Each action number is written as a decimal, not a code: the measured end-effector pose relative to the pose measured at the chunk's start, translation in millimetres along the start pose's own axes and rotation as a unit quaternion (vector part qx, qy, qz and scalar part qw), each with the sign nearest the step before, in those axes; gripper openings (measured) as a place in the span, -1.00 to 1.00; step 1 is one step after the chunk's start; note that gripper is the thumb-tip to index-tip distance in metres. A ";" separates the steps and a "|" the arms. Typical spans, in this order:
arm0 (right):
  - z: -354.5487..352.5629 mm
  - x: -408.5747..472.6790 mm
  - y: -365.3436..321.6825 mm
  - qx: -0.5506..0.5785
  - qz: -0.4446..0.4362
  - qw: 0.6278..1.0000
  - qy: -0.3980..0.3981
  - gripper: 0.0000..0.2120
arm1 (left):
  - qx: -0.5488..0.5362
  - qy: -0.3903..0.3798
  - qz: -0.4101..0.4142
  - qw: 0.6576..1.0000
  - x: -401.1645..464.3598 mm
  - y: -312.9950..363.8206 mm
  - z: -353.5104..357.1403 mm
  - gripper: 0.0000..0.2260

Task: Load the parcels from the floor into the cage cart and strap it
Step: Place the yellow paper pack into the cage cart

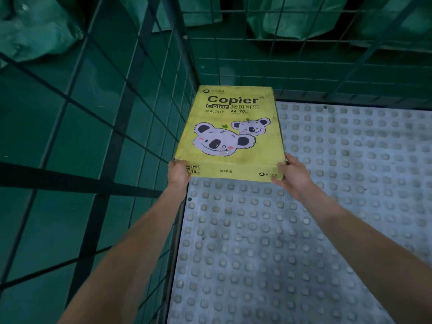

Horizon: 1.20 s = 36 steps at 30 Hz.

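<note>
a: left hand?
b: curled round the near left corner of the yellow copier paper ream.
a: right hand?
b: gripping the near right corner, thumb on top.
a: where's the ream?
b: in the cage cart's back left corner, on the studded grey floor, beside the wire mesh wall.

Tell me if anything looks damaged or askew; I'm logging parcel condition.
The yellow koala-print copier paper ream has scuffed, grubby wrapping near its front edge. It lies square in the cage cart's back-left corner on the grey studded floor, held by left hand and right hand.
</note>
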State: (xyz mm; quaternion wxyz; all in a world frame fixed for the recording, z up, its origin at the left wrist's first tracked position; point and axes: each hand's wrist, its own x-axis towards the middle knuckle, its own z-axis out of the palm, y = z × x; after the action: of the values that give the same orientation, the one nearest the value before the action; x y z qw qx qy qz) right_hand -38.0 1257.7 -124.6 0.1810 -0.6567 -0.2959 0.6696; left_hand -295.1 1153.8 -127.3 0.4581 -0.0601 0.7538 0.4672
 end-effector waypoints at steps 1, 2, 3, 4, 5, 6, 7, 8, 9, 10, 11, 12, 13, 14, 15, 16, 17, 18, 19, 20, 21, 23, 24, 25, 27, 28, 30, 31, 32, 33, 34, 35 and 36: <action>0.9 0.0 -0.2 -0.006 -0.008 1.000 0.002 -0.59 | 0.012 -0.006 0.016 1.000 -1.0 0.6 0.4 -0.67; 2.1 -0.1 -0.5 -0.010 -0.017 1.000 0.001 -0.58 | 0.028 -0.012 0.032 0.999 0.4 1.4 0.1 -0.63; 3.0 -2.4 0.2 -0.012 -0.023 1.000 -0.005 -0.57 | 0.047 -0.012 0.045 0.998 -0.6 3.2 -1.0 -0.61; 3.2 -5.5 1.8 -0.014 -0.026 0.999 -0.012 -0.56 | 0.060 -0.010 0.051 0.997 0.0 2.1 -3.0 -0.64; 3.2 -10.7 3.7 -0.013 -0.028 0.999 -0.017 -0.55 | 0.074 -0.013 0.057 0.996 -3.1 0.7 -5.4 -0.70; 2.8 -17.2 6.9 -0.014 -0.030 0.999 -0.019 -0.54 | 0.074 -0.016 0.060 0.995 -7.3 -2.9 -8.6 -0.72; 2.9 -22.8 9.2 -0.010 -0.033 0.999 -0.015 -0.55 | 0.088 -0.011 0.065 0.994 -12.4 -6.8 -11.6 -0.75; 1.8 -30.5 12.2 -0.004 -0.029 1.000 -0.009 -0.54 | 0.104 -0.008 0.068 0.992 -17.6 -12.5 -15.3 -0.81; 0.3 -33.8 14.4 0.008 -0.022 1.000 -0.008 -0.54 | 0.127 -0.006 0.071 0.989 -23.2 -16.7 -17.2 -0.84; -2.2 -39.3 17.3 0.020 -0.009 1.000 -0.011 -0.55 | 0.134 -0.005 0.064 0.989 -28.9 -21.9 -21.8 -0.78; -5.8 -43.3 20.1 0.030 0.005 0.999 -0.018 -0.58 | 0.137 0.008 0.064 0.988 -35.6 -26.7 -26.3 -0.72; -9.8 -50.5 21.8 0.031 0.015 0.999 -0.023 -0.64 | 0.131 0.019 0.065 0.989 -43.9 -29.8 -31.6 -0.71; -13.4 -58.5 22.8 0.030 0.021 0.999 -0.029 -0.68 | 0.135 0.030 0.070 0.988 -52.3 -32.2 -36.7 -0.74; -17.4 -65.1 24.0 0.028 0.021 0.999 -0.031 -0.71 | 0.133 0.037 0.078 0.987 -59.1 -34.8 -41.1 -0.77; -20.6 -73.0 24.7 0.025 0.018 0.999 -0.033 -0.73 | 0.132 0.039 0.087 0.987 -70.4 -34.9 -44.7 -0.77; -23.0 -83.2 25.2 0.017 0.013 0.999 -0.032 -0.75 | 0.127 0.037 0.092 0.987 -81.0 -35.8 -48.1 -0.76; -24.9 -95.0 25.9 0.011 0.006 0.999 -0.036 -0.77 | 0.122 0.032 0.096 0.987 -95.7 -35.7 -51.0 -0.76; -25.5 -103.0 25.7 0.003 0.001 0.999 -0.035 -0.79 | 0.116 0.027 0.104 0.987 -104.8 -36.4 -50.6 -0.77; -27.7 -115.7 27.4 -0.001 -0.006 0.999 -0.035 -0.80 | 0.113 0.017 0.114 0.987 -121.1 -35.9 -52.1 -0.77; -28.9 -129.6 27.5 -0.006 -0.011 0.999 -0.031 -0.82 | 0.113 0.003 0.125 0.986 -136.2 -35.3 -53.0 -0.76; -31.3 -146.7 28.6 -0.004 -0.018 0.999 -0.029 -0.83 | 0.112 -0.012 0.135 0.984 -155.1 -35.3 -54.8 -0.75; -33.8 -178.8 29.6 0.007 -0.031 0.999 -0.020 -0.81 | 0.110 -0.037 0.146 0.982 -187.2 -37.0 -58.4 -0.73; -35.7 -196.0 30.8 0.012 -0.038 0.999 -0.014 -0.80 | 0.104 -0.045 0.142 0.983 -204.0 -38.9 -60.6 -0.73; -37.4 -209.2 32.4 0.022 -0.043 0.999 -0.010 -0.80 | 0.091 -0.047 0.138 0.985 -219.6 -40.2 -61.6 -0.73; -45.1 -245.6 37.0 0.043 -0.051 0.998 -0.004 -0.80 | 0.062 -0.054 0.135 0.987 -258.8 -45.2 -68.7 -0.74; -49.4 -263.1 39.8 0.047 -0.055 0.997 -0.001 -0.80 | 0.052 -0.058 0.130 0.988 -276.5 -49.3 -73.1 -0.75; -58.3 -293.6 46.2 0.050 -0.068 0.996 0.006 -0.79 | 0.042 -0.065 0.122 0.990 -308.8 -57.0 -81.9 -0.76; -63.7 -310.8 51.2 0.051 -0.074 0.996 0.008 -0.79 | 0.042 -0.073 0.121 0.989 -326.8 -61.5 -87.8 -0.76; -67.9 -325.5 55.6 0.048 -0.079 0.996 0.011 -0.78 | 0.044 -0.081 0.120 0.988 -342.8 -65.9 -93.5 -0.76; -72.1 -339.5 59.8 0.044 -0.083 0.996 0.013 -0.77 | 0.050 -0.089 0.118 0.988 -357.7 -70.4 -99.4 -0.76; -76.4 -353.1 64.1 0.037 -0.086 0.995 0.016 -0.77 | 0.057 -0.096 0.120 0.986 -370.9 -74.6 -105.0 -0.76; -80.4 -366.0 67.6 0.033 -0.090 0.995 0.015 -0.76 | 0.068 -0.106 0.127 0.984 -382.4 -78.3 -110.5 -0.75; -84.8 -379.1 71.4 0.025 -0.096 0.995 0.011 -0.76 | 0.082 -0.117 0.133 0.981 -392.4 -81.9 -116.0 -0.75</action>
State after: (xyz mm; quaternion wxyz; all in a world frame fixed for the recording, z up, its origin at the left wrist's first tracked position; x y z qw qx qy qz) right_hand 83.4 977.7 126.2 0.2644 -0.6278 -0.3387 0.6490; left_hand -101.3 887.8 129.2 0.4799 0.1337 0.7319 0.4648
